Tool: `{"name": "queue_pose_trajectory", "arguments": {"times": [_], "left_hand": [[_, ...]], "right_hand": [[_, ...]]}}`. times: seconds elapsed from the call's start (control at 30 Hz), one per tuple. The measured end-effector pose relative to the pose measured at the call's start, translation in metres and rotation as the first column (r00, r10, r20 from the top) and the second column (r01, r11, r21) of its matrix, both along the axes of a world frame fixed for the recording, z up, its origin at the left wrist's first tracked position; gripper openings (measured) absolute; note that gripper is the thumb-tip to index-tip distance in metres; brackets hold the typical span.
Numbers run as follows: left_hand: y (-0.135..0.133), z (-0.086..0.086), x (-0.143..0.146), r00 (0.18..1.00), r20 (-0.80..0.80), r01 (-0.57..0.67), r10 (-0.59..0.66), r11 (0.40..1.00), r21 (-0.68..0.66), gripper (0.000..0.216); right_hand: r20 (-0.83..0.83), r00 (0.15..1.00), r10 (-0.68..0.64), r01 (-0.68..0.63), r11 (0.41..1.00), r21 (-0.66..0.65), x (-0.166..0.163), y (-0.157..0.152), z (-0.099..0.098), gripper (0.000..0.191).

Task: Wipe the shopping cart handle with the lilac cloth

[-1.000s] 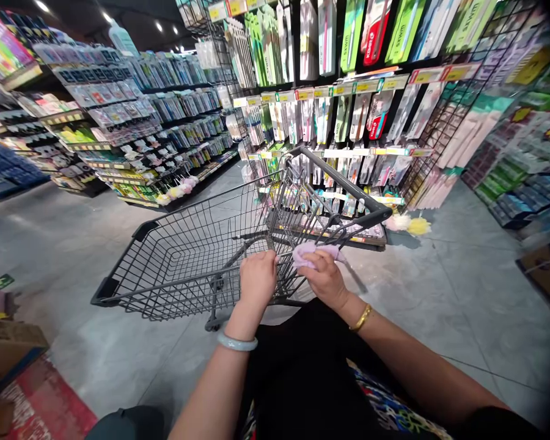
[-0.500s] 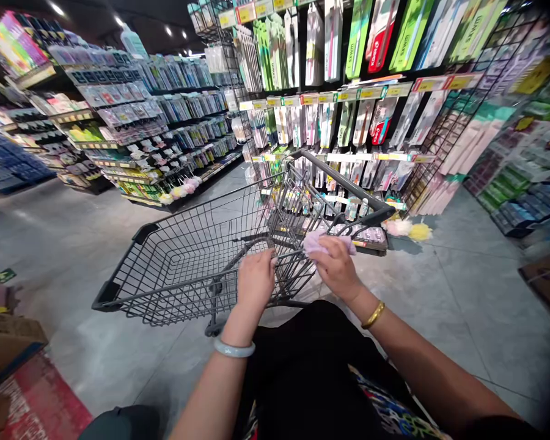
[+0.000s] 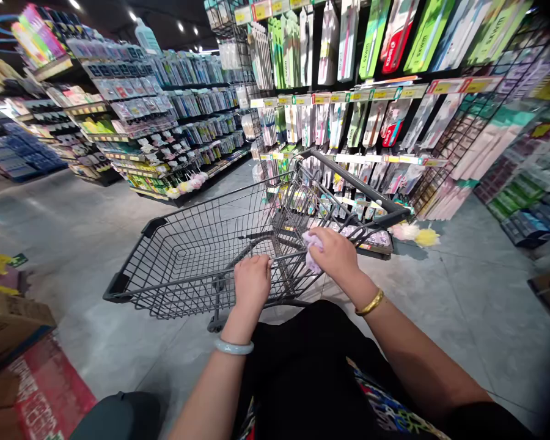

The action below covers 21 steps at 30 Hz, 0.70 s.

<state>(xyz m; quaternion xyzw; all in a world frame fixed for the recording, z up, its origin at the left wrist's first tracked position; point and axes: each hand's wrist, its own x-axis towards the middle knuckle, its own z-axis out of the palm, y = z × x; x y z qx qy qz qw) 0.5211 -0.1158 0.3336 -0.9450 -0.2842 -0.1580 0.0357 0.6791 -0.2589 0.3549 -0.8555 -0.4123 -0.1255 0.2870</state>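
Observation:
A dark grey wire shopping cart (image 3: 201, 293) stands side-on in front of me, its basket holding nothing I can see. My left hand (image 3: 252, 280) is wrapped around the near top rim of the basket. To its right, my right hand (image 3: 335, 253) grips a crumpled lilac cloth (image 3: 313, 252), which is folded about the same rim near the handle end. The cart's push handle (image 3: 357, 183) rises beyond my right hand, with neither hand on it. My right fingertips are partly hidden by the cloth.
Just behind the cart is a display rack (image 3: 348, 98) hung with toothbrush packs. More stocked shelves (image 3: 165, 116) line the back left. Cardboard boxes (image 3: 21, 327) lie at the left on a red mat (image 3: 50, 391), near a dark rounded object (image 3: 119, 418).
My right hand has slid slightly left and turned over the rim, bunching the lilac cloth tighter. The left hand keeps its hold. The view has shifted a little left.

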Motion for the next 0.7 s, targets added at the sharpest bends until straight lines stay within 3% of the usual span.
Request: {"name": "queue_pose_trajectory", "arguments": {"times": [0.1, 0.23, 0.3, 0.37, 0.47, 0.53, 0.6, 0.7], "left_hand": [[-0.006, -0.002, 0.004, 1.000, 0.015, -0.019, 0.019, 1.000, -0.018, 0.032], [-0.011, -0.001, 0.005, 1.000, 0.025, 0.011, -0.010, 0.999, -0.037, 0.029], [-0.007, -0.001, -0.003, 0.998, 0.047, 0.034, -0.031, 0.998, -0.052, 0.030], [0.001, -0.001, -0.016, 0.996, 0.089, 0.008, -0.003, 0.999, -0.051, 0.032], [0.013, -0.003, -0.035, 0.991, 0.108, -0.075, 0.077, 0.997, -0.029, 0.037], [0.017, -0.005, -0.039, 0.992, 0.079, -0.091, 0.094, 0.995, -0.033, 0.040], [0.016, -0.007, -0.036, 0.993, 0.053, -0.101, 0.104, 0.994, -0.046, 0.041], [0.011, -0.007, -0.030, 0.992, 0.047, -0.114, 0.116, 0.993, -0.038, 0.042]], "right_hand": [[-0.020, 0.998, -0.058, 0.057, 0.997, -0.055, -0.018, 0.015, 0.004, 0.028], [-0.075, 0.977, 0.199, -0.203, 0.978, -0.050, -0.047, 0.038, 0.002, 0.028], [-0.105, 0.967, 0.232, -0.240, 0.969, -0.063, -0.042, 0.036, 0.004, 0.028], [-0.153, 0.975, 0.160, -0.179, 0.977, -0.119, -0.024, 0.026, 0.008, 0.028], [-0.176, 0.983, -0.048, 0.006, 0.973, -0.230, 0.003, 0.012, 0.014, 0.032], [-0.136, 0.982, -0.127, 0.085, 0.956, -0.282, 0.003, 0.016, 0.016, 0.031], [-0.097, 0.990, -0.105, 0.069, 0.945, -0.319, -0.015, 0.029, 0.015, 0.028], [-0.030, 0.998, 0.048, -0.055, 0.952, -0.300, -0.050, 0.049, 0.012, 0.025]]}}
